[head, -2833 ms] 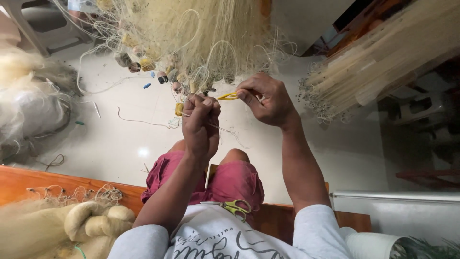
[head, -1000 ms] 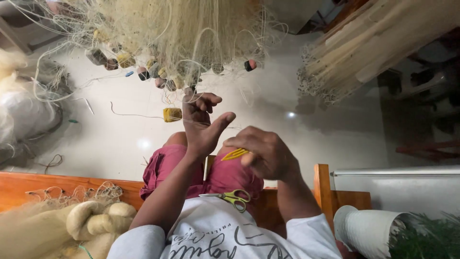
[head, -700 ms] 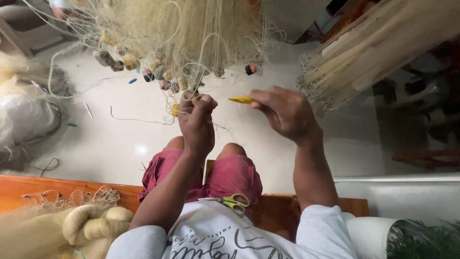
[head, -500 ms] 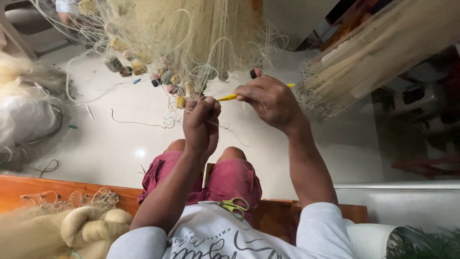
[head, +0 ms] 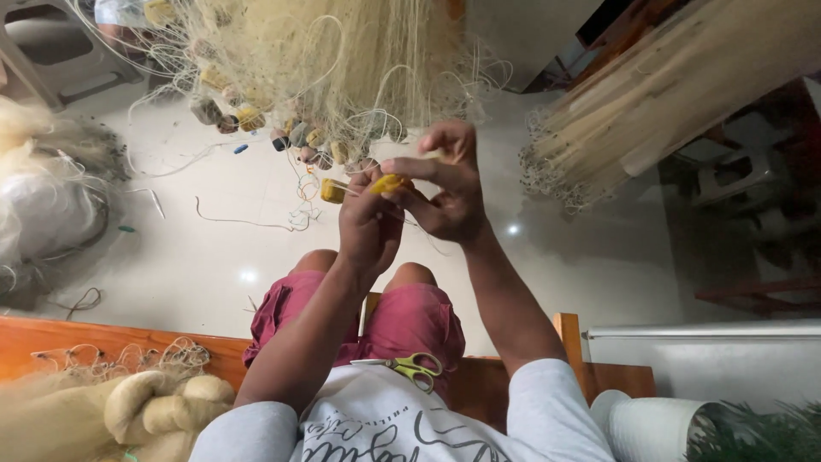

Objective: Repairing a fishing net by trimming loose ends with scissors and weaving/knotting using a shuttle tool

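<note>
A pale fishing net (head: 342, 60) hangs in front of me, its lower edge strung with several small floats (head: 248, 115). My left hand (head: 369, 224) is closed on the net's edge line just below a yellow float (head: 333, 191). My right hand (head: 445, 184) pinches a yellow netting needle (head: 386, 183) right against the left hand's fingertips. Both hands meet over my knees in red shorts (head: 402, 321).
Green-handled scissors (head: 410, 368) lie on my lap. A bundled net heap (head: 128, 411) rests on the wooden bench (head: 51, 342) at lower left. Another net pile (head: 43, 197) sits on the tiled floor at left. A second hanging net bundle (head: 667, 94) is at upper right.
My right hand swung down toward my lap, then out to the right with the needle, and has now come back in against my left hand at the net edge.
</note>
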